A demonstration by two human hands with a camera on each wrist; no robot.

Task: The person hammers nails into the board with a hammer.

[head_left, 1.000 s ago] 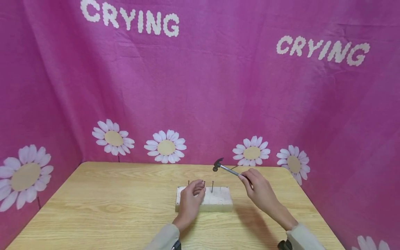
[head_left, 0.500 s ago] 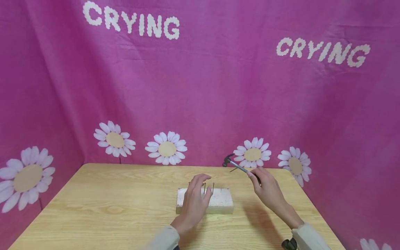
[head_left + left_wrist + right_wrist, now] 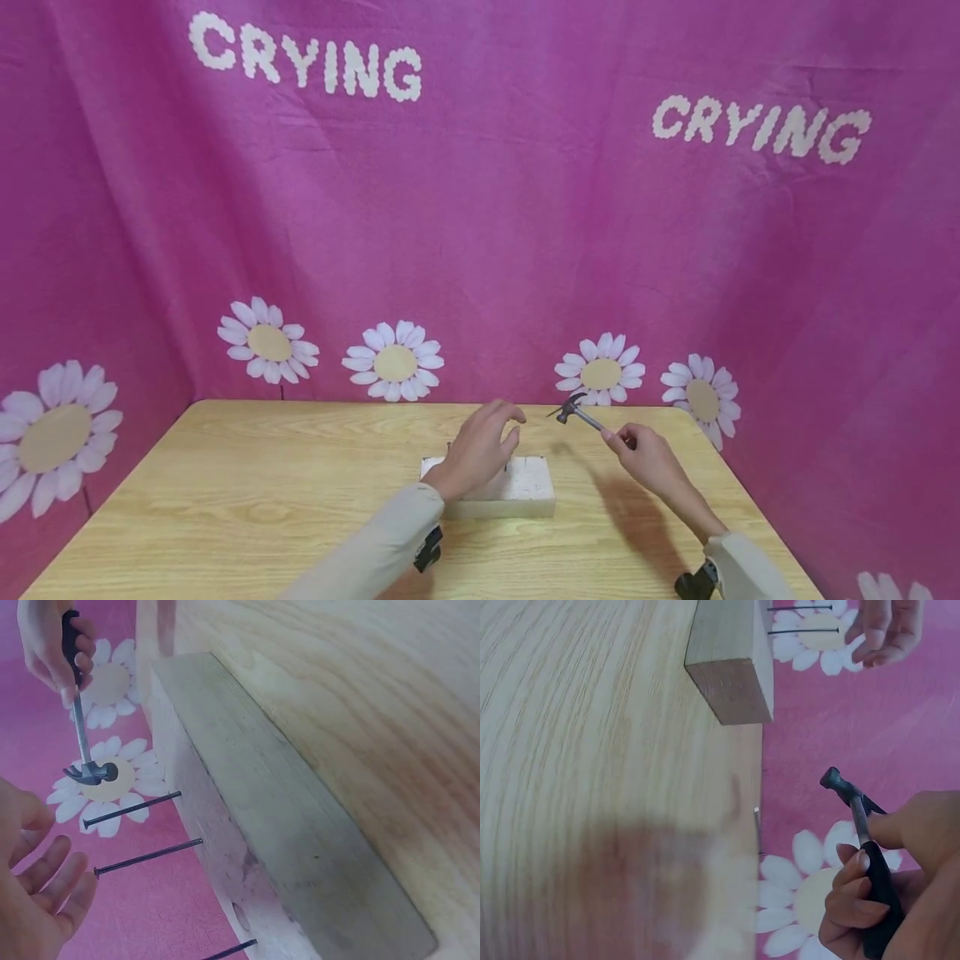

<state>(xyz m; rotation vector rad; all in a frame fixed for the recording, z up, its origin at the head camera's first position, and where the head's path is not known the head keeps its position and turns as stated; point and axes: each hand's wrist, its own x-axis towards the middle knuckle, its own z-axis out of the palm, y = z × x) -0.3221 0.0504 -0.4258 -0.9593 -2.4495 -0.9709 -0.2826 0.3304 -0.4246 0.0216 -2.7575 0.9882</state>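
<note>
A claw hammer [image 3: 587, 417] is gripped by its black handle in my right hand [image 3: 651, 460], its head raised over the table to the right of a pale wooden block [image 3: 525, 492]. My left hand [image 3: 480, 446] hovers above the block with loosely bent fingers and nothing in them. In the left wrist view, a nail [image 3: 131, 810], a second nail [image 3: 150, 857] and a third nail [image 3: 232, 949] stand in the block's top face. The fingers of my left hand [image 3: 52, 885] are close to the heads of two of them. In the head view my left hand partly hides the nails.
A loose nail [image 3: 757, 829] lies on the wooden table [image 3: 300, 483] beyond the block, towards the back right. A pink cloth [image 3: 487, 208] with printed daisies and lettering hangs behind the table and along both sides.
My left hand has left the nail it was beside and moved right and away from me, its fingers loosening. My right hand has shifted right with the hammer.
</note>
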